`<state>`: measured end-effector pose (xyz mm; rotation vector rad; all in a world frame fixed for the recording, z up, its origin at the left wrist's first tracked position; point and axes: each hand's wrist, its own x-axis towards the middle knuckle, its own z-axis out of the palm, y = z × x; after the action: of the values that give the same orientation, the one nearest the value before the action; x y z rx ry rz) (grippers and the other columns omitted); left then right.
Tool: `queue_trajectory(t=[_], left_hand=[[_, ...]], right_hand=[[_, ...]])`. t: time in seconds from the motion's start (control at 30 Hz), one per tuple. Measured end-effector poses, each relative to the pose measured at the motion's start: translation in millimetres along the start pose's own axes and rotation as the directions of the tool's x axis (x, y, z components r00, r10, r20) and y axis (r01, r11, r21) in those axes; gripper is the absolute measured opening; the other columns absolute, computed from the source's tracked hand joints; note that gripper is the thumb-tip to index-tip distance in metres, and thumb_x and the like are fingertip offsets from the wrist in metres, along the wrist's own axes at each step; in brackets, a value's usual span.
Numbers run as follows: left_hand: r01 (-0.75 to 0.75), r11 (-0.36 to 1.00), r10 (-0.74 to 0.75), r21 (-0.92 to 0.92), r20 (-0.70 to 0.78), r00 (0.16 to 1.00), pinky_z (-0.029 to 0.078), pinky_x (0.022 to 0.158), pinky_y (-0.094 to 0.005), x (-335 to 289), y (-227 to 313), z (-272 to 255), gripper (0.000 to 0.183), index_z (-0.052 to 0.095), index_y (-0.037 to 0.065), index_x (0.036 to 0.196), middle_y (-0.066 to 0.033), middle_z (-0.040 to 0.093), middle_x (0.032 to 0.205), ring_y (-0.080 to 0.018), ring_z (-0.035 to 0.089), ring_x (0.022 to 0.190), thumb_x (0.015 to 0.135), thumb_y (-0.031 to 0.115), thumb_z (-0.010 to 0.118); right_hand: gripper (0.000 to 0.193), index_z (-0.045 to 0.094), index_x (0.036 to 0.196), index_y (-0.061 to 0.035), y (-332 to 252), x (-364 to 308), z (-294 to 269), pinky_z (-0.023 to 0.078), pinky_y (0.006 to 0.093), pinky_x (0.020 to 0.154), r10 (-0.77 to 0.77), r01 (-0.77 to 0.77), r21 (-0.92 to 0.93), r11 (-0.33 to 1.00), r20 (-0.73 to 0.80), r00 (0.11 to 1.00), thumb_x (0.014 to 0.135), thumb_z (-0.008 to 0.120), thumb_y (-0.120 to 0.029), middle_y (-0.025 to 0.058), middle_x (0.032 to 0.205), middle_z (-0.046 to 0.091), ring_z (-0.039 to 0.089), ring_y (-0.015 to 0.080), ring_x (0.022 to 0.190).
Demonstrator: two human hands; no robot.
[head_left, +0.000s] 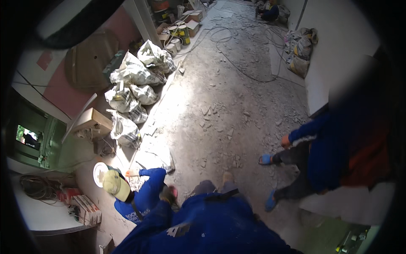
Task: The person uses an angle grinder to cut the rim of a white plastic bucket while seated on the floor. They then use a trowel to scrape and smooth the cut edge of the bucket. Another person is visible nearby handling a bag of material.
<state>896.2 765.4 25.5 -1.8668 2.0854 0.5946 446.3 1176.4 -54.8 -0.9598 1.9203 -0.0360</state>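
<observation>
We look down a long floor (190, 106) strewn with broken rubble, and our own blue jacket (215, 224) fills the lower edge. Along the left, a row of bulging pale sacks (135, 72) stands in bright light; at the right, a co-worker in blue sandals (265, 159) stands with one arm forward. Another co-worker, in a tan cap (116, 186), crouches just ahead of us on the left — beside the nearest white sack (158, 157), which lies on the floor and is washed out by glare. A white bucket (96, 173) sits just beyond the cap. Smallest of all, our left hand (168, 195) seems to show, dim, beyond its sleeve; our right is out of sight — so we cannot tell whether our hands are apart, together or gripping anything.
</observation>
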Motion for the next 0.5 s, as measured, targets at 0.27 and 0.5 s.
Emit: queue_trajectory(t=[0.27, 0.5], left_hand=[[0.131, 0.987, -0.098, -0.097, 0.289, 0.952, 0.056, 0.085, -0.0422, 29.0, 63.0, -21.9, 0.04, 0.059, 0.008, 0.118, -0.012, 0.072, 0.105, -0.0305, 0.07, 0.1, 0.091, 0.035, 0.069], [0.294, 0.919, -0.205, -0.263, 0.321, 0.925, 0.055, 0.091, -0.0459, 222.4, 134.4, -25.6, 0.053, 0.054, 0.006, 0.12, -0.0177, 0.073, 0.111, -0.0367, 0.071, 0.106, 0.083, 0.037, 0.076]], right_hand=[[0.036, 0.066, 0.124, -0.0081, -64.1, 324.7, -355.8, 0.047, 0.0577, 0.1, -0.581, 0.895, -0.2, 0.399, 0.7, 0.415, 0.089, 0.07, -0.018, 0.013, 0.119, 0.071, 0.063, 0.0328, 0.118], [0.04, 0.072, 0.098, -0.0139, -263.6, 475.1, -496.5, 0.056, 0.0474, 0.082, -0.232, 0.151, -0.756, 0.637, -0.001, 0.973, 0.065, 0.088, -0.031, 0.0105, 0.095, 0.076, 0.071, 0.0315, 0.089]])
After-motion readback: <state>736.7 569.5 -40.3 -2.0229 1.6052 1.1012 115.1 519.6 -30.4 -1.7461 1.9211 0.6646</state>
